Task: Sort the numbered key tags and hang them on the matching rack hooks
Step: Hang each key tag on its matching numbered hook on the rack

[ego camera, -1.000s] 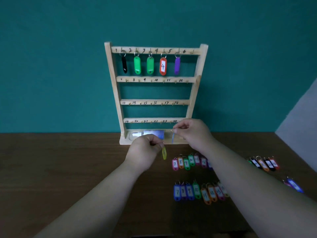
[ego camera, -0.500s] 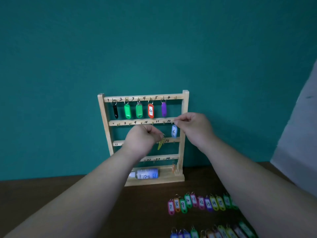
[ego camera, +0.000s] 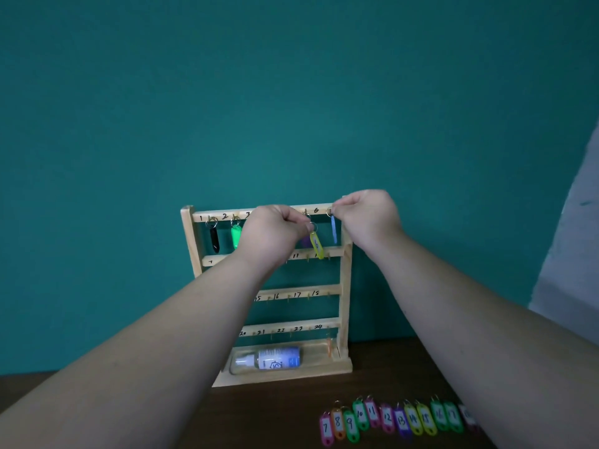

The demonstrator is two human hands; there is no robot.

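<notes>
Hook 6 [ego camera: 330, 211] is receiving blue tag [ego camera: 334, 230], right hand [ego camera: 369, 218] pinching its ring, best held level; left hand [ego camera: 272, 234] is pinching yellow tag [ego camera: 316, 245].

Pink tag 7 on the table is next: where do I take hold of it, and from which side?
Pinch pink tag 7 at its ring end, the end toward the rack, coming in from the left. It lies flat at the left end of the row, and orange tag 8 crowds its right edge.
</notes>
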